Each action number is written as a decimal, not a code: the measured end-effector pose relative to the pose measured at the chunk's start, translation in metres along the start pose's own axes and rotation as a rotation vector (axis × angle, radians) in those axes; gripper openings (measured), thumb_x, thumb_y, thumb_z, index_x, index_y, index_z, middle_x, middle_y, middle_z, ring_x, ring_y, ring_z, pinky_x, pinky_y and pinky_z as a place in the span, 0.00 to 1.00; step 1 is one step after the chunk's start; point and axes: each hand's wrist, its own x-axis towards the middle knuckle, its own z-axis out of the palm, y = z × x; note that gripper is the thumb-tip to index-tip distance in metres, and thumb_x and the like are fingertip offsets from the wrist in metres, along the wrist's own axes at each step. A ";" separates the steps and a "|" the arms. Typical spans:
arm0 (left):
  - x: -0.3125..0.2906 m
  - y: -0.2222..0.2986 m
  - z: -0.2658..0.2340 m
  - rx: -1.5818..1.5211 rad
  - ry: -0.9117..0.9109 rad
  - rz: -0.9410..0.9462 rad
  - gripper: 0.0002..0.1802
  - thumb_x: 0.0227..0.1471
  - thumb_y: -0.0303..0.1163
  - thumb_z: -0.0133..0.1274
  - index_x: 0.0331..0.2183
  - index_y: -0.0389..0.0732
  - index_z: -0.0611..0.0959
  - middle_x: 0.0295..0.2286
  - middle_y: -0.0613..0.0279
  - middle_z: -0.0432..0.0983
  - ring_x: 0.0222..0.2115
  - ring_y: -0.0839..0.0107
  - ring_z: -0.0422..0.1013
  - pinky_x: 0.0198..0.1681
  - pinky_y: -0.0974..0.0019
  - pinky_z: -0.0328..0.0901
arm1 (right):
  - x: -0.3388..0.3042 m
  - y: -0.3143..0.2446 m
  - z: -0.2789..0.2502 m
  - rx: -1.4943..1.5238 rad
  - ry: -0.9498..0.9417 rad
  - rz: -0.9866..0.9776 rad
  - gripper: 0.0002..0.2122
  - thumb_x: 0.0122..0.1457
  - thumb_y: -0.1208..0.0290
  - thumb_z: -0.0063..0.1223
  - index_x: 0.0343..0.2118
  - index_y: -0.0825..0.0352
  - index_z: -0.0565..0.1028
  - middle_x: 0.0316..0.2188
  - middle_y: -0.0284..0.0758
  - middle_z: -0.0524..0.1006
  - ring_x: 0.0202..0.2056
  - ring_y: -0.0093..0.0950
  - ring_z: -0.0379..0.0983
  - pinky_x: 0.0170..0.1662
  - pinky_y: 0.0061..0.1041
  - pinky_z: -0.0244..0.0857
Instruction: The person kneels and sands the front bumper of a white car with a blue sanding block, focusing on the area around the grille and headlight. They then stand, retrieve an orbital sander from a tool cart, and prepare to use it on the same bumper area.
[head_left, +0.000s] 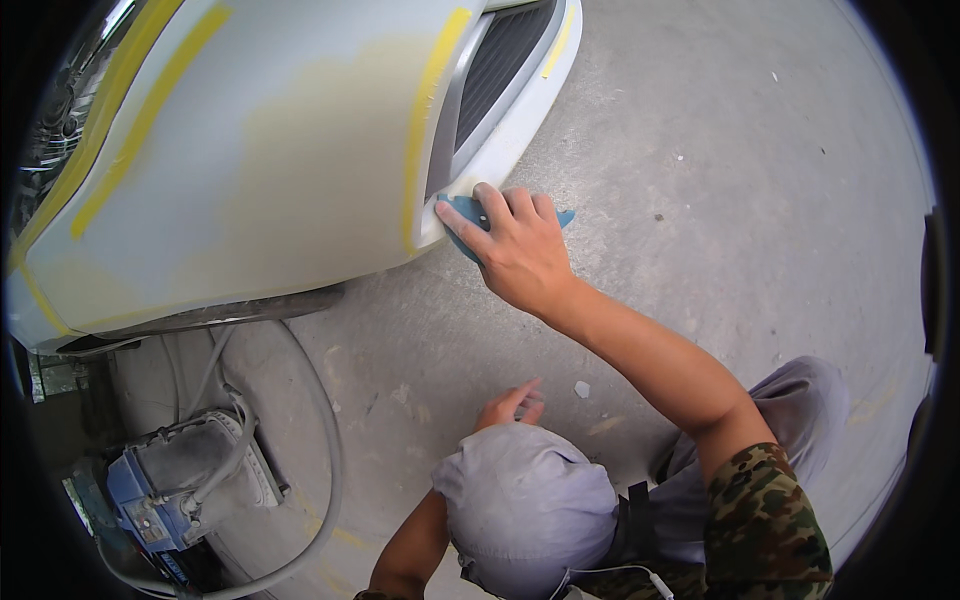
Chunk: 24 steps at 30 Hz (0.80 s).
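Note:
Along the lower corner of a car bumper (330,180), coated in pale grey and yellowish primer, my right hand (525,245) presses a folded blue sanding sheet (468,210). Its thumb and fingers close around the sheet, and part of it sticks out past the little-finger side. The sheet touches the bumper edge below a dark slatted grille (505,65). My left hand (512,405) hangs in front of my knee with nothing visible in it. Its fingers are loosely apart and partly hidden behind the grey trouser leg.
Yellow tape (432,120) runs in strips along the bumper. A blue and grey dust extractor (180,490) stands at lower left, its grey hose (333,440) curving over the concrete floor (740,190). A small white scrap (581,389) lies near my left hand.

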 end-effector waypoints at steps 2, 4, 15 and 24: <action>0.001 0.000 0.001 -0.024 -0.003 0.015 0.27 0.62 0.32 0.62 0.61 0.41 0.79 0.44 0.50 0.84 0.41 0.61 0.81 0.44 0.58 0.76 | 0.003 0.001 -0.003 0.044 -0.032 -0.076 0.31 0.55 0.74 0.61 0.64 0.45 0.75 0.51 0.37 0.73 0.43 0.35 0.69 0.44 0.35 0.59; 0.002 -0.001 0.002 -0.028 -0.008 0.010 0.27 0.62 0.32 0.62 0.61 0.42 0.79 0.44 0.50 0.84 0.41 0.61 0.81 0.44 0.58 0.76 | 0.007 0.004 -0.007 0.031 -0.031 -0.029 0.30 0.55 0.74 0.61 0.63 0.45 0.76 0.51 0.37 0.73 0.43 0.35 0.69 0.44 0.36 0.59; -0.001 0.000 0.003 -0.045 0.049 -0.028 0.28 0.60 0.28 0.62 0.61 0.40 0.79 0.42 0.51 0.84 0.40 0.62 0.81 0.45 0.59 0.75 | 0.011 0.001 -0.013 -0.064 0.002 0.190 0.32 0.54 0.76 0.61 0.64 0.44 0.75 0.51 0.40 0.73 0.44 0.35 0.69 0.43 0.36 0.60; 0.005 -0.001 0.007 -0.037 0.018 0.003 0.28 0.60 0.29 0.63 0.61 0.41 0.79 0.43 0.53 0.84 0.40 0.64 0.80 0.45 0.61 0.75 | -0.003 -0.012 -0.003 0.181 -0.040 0.060 0.34 0.50 0.74 0.67 0.64 0.49 0.75 0.51 0.41 0.73 0.44 0.38 0.69 0.44 0.37 0.61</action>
